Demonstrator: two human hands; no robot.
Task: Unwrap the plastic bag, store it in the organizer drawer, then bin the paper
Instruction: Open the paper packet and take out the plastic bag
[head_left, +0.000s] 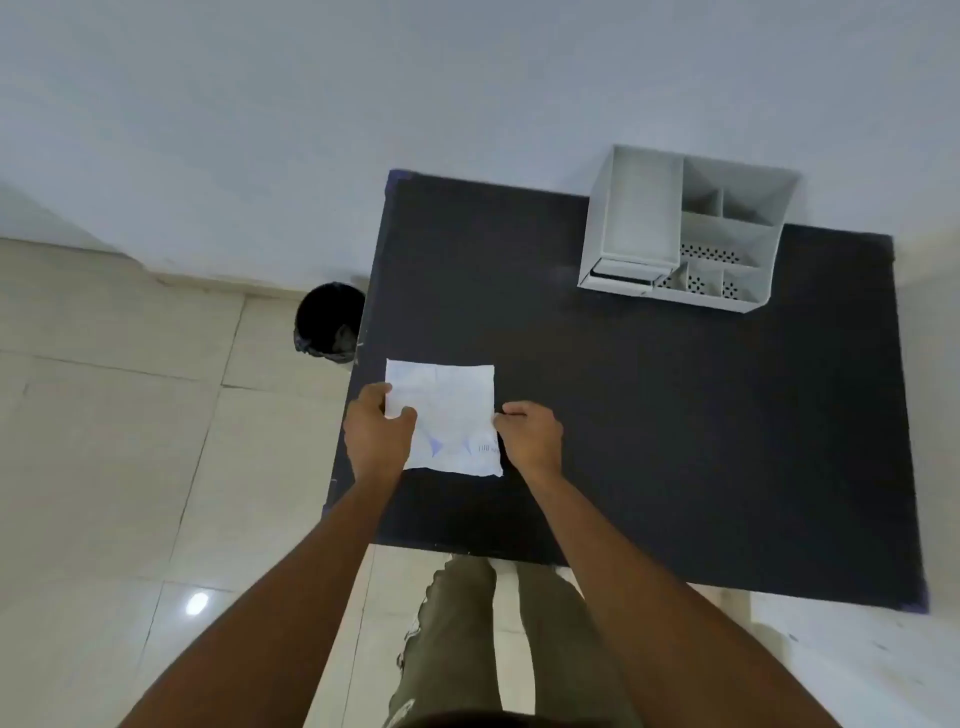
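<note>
Both hands pinch one white paper (447, 415) near the black table's (675, 441) left edge: left hand (382, 423) clamped on its left side, right hand (530, 431) on its right. Opening folds evenly should avoid tearing. One organizer (685, 228) far right, one bin (330, 322) on the floor left.

Paper (447, 410) near table's (649, 415) left edge, organizer (680, 228) far right, bin (330, 322) left on floor
</note>
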